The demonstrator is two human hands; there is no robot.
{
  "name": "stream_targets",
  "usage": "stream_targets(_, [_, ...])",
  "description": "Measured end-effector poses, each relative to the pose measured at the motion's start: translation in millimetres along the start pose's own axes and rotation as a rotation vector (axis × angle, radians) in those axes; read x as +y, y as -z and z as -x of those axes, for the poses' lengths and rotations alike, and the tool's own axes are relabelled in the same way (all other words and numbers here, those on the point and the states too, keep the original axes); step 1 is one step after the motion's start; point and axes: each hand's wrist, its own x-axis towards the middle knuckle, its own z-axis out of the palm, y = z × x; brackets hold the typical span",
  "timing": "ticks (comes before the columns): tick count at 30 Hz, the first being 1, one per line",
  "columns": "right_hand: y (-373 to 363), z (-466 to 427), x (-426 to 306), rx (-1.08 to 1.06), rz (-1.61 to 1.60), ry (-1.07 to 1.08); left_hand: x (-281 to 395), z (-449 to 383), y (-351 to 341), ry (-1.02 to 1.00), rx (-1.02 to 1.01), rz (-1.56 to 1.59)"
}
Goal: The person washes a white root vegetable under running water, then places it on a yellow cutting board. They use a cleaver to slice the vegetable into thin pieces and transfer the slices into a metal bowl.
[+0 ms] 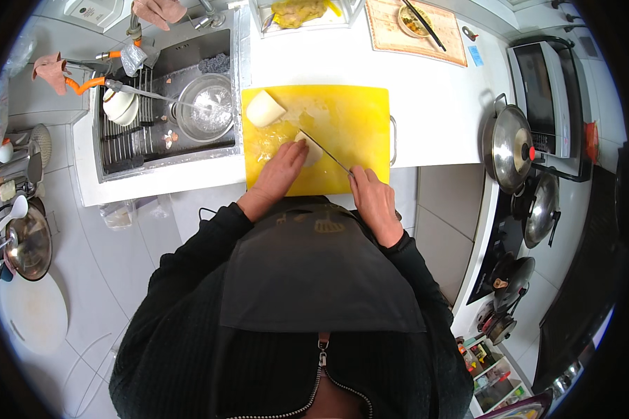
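Note:
On the yellow cutting board (pixel 346 125), my left hand (pixel 282 170) steadies a pale peeled vegetable piece (pixel 312 155) under its fingertips. My right hand (pixel 373 201) grips the handle of a kitchen knife (pixel 325 150). The blade runs diagonally up and left, along the right side of that piece; whether it has cut in cannot be made out. A larger white chunk of peeled vegetable (pixel 265 109) lies by itself at the board's upper left corner. Wet patches and small scraps cover the board's left part.
Left of the board, water runs from an orange hose (pixel 86 85) into a metal bowl (pixel 205 107) in the sink (pixel 162 149). Behind stand a white tray (pixel 299 26) and a patterned mat (pixel 382 47) with a bowl and black chopsticks. A lidded pan (pixel 511 149) sits right.

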Motion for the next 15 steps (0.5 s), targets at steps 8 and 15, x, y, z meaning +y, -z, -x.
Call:
stream_targets(8, [4.5, 3.7, -7.7, -0.019, 0.027, 0.002, 3.7, -2.8, 0.3, 0.013, -0.054, -0.045])
stream_targets(15, [6.1, 1.6, -10.9, -0.018, 0.107, 0.044, 7.4, -7.3, 7.6, 0.016, -0.084, -0.033])
